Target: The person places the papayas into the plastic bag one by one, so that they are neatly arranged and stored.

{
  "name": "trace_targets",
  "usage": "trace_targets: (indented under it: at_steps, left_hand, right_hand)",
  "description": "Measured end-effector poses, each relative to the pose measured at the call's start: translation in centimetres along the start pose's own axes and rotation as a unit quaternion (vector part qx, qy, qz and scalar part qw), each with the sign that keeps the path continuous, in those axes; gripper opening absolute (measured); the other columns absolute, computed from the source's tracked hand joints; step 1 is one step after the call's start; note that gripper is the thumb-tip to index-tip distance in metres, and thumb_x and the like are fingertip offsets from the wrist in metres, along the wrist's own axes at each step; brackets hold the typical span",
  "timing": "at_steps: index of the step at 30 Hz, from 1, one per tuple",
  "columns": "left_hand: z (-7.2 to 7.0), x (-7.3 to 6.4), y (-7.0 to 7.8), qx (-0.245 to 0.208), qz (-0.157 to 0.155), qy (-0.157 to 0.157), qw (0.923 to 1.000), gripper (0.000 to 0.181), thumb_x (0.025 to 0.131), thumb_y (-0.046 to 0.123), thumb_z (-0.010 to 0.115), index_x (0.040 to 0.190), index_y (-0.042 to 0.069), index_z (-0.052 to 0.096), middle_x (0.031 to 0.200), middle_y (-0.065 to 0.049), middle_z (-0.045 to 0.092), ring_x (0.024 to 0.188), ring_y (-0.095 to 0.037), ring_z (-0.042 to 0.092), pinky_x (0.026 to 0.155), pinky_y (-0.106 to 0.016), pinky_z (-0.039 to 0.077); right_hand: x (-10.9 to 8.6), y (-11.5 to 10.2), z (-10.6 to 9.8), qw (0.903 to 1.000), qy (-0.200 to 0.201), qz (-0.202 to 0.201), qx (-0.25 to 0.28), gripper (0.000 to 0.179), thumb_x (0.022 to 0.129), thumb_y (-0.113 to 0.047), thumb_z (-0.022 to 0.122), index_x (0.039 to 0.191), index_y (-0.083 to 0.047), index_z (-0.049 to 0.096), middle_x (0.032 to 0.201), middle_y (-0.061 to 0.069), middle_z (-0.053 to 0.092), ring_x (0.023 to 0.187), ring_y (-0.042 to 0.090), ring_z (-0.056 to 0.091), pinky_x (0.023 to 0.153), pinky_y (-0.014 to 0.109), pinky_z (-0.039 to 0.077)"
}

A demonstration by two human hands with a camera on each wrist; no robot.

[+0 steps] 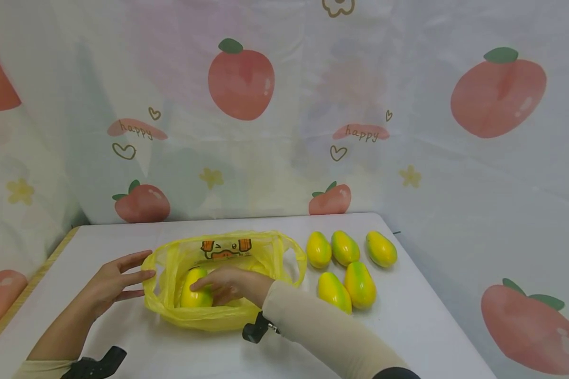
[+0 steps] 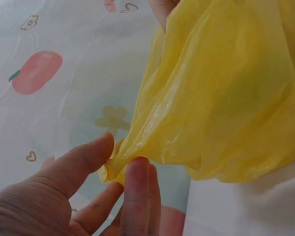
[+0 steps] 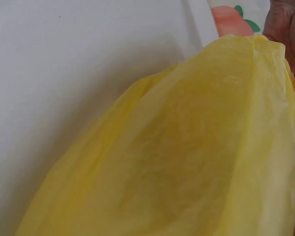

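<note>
A yellow plastic bag [image 1: 208, 318] lies on the table with its mouth spread wide and a cartoon face printed on its far inner wall. My left hand [image 1: 118, 281] is at the bag's left end; in the left wrist view, thumb and fingers [image 2: 136, 189] pinch a bunched bit of its edge. Inside the mouth, my right hand [image 1: 234, 284] holds a yellow-green mango [image 1: 194, 295], its digits curled over the fruit's right side. The bag's wall [image 3: 187, 147] hides most of the right hand in the right wrist view. Another yellow shape behind that hand is unclear.
Several mangoes sit to the right of the bag, among them a front one [image 1: 360, 285] and one set apart at the far right [image 1: 381, 249]. The white table [image 1: 431, 337] meets a fruit-print cloth [image 1: 275, 173] at its back edge.
</note>
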State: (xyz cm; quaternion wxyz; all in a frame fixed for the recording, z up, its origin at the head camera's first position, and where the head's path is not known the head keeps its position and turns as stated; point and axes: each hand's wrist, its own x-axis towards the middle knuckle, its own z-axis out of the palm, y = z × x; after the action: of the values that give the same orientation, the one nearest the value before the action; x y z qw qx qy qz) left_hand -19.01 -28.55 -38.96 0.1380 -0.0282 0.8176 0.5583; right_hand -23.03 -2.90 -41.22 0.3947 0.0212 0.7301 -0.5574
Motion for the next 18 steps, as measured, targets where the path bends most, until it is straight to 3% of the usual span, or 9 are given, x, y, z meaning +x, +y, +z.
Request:
trace_targets:
  at_steps: [12, 18]
  left_hand:
    - [-0.01, -0.12, -0.05, -0.009, 0.003, -0.008, 0.9999, 0.084, 0.092, 0.032, 0.07, 0.156, 0.004, 0.023, 0.158, -0.028, 0.019, 0.101, -0.002, 0.06, 0.084, -0.035, 0.06]
    - [-0.08, 0.05, -0.19, -0.01, 0.001, -0.008, 0.9999, 0.084, 0.092, 0.033, 0.07, 0.156, 0.004, 0.023, 0.158, -0.028, 0.019, 0.099, 0.0, 0.06, 0.084, -0.035, 0.06]
  right_hand:
    - [-0.29, 0.28, 0.24, 0.9999, 0.005, 0.002, 0.015, 0.046, 0.085, -0.02, 0.077, 0.121, 0.002, 0.058, 0.119, 0.023, 0.061, 0.108, 0.037, 0.064, 0.096, 0.045, 0.054]
    - [-0.61, 0.18, -0.12, 0.9999, -0.01, -0.002, 0.004, 0.046, 0.087, -0.021, 0.074, 0.124, 0.002, 0.057, 0.123, 0.022, 0.059, 0.114, 0.038, 0.061, 0.099, 0.046, 0.053]
